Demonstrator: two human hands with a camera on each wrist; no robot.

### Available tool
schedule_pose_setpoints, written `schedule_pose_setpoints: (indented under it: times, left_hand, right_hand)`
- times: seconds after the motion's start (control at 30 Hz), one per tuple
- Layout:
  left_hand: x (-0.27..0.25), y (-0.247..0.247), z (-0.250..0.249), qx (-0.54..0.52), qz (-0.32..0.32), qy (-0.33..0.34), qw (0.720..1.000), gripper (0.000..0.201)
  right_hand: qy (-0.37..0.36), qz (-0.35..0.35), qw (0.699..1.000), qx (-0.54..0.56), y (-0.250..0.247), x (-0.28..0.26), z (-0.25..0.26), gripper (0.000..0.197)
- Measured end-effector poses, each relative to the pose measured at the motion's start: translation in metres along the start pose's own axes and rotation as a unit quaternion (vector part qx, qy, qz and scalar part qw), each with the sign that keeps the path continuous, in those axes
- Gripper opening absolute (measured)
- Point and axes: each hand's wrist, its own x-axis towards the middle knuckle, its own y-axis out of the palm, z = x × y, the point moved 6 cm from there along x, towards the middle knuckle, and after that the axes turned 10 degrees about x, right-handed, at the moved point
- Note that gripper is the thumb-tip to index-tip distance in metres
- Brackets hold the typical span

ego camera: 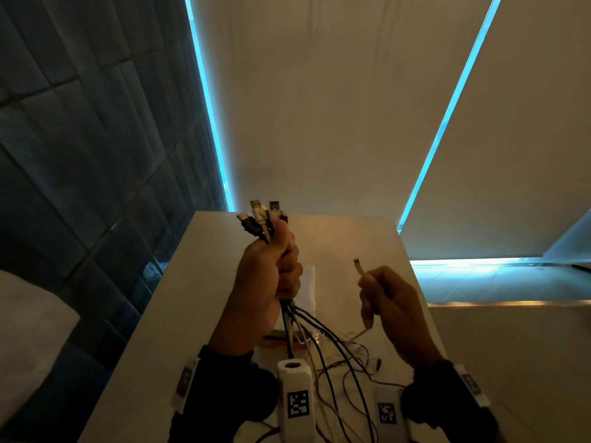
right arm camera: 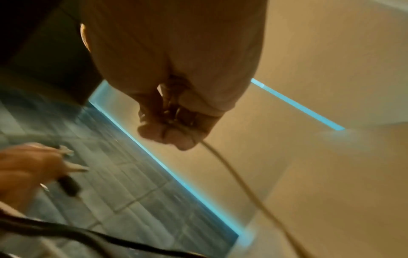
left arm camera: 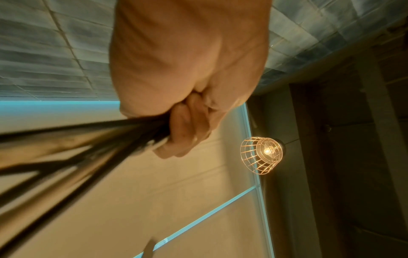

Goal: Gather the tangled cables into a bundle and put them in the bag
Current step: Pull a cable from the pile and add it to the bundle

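My left hand is raised above the table and grips a bunch of black and white cables in a fist. Their USB plugs stick out above the thumb. The cords hang below the fist and trail in a tangle over the tabletop. In the left wrist view the curled fingers close round the blurred dark cords. My right hand pinches a single pale cable, whose small plug points up. In the right wrist view this pale cable runs down from the fingertips. A white bag lies partly hidden behind the left hand.
The pale table is narrow and ends near the far wall. A padded dark wall stands on the left and lit blinds ahead. A caged lamp glows in the left wrist view.
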Motion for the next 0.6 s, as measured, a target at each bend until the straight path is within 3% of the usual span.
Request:
schedule_pose_setpoints:
  times: [0.17, 0.3, 0.47, 0.6]
  left_hand:
    - [-0.005, 0.015, 0.008, 0.115, 0.004, 0.005, 0.993, 0.030]
    - [-0.007, 0.017, 0.010, 0.179, -0.029, 0.034, 0.983, 0.026]
    - [-0.007, 0.000, 0.002, 0.101, -0.083, 0.079, 0.988, 0.021]
    - [-0.008, -0.001, 0.001, 0.085, -0.073, 0.091, 0.989, 0.023]
  right_hand:
    - [-0.043, 0.031, 0.995, 0.090, 0.039, 0.009, 0.050, 0.024]
    - [-0.046, 0.057, 0.991, 0.114, 0.058, 0.011, 0.063, 0.026]
    - [-0.032, 0.110, 0.990, 0.088, 0.062, 0.005, 0.051, 0.023]
    - [-0.046, 0.086, 0.992, 0.077, 0.060, 0.006, 0.048, 0.021]
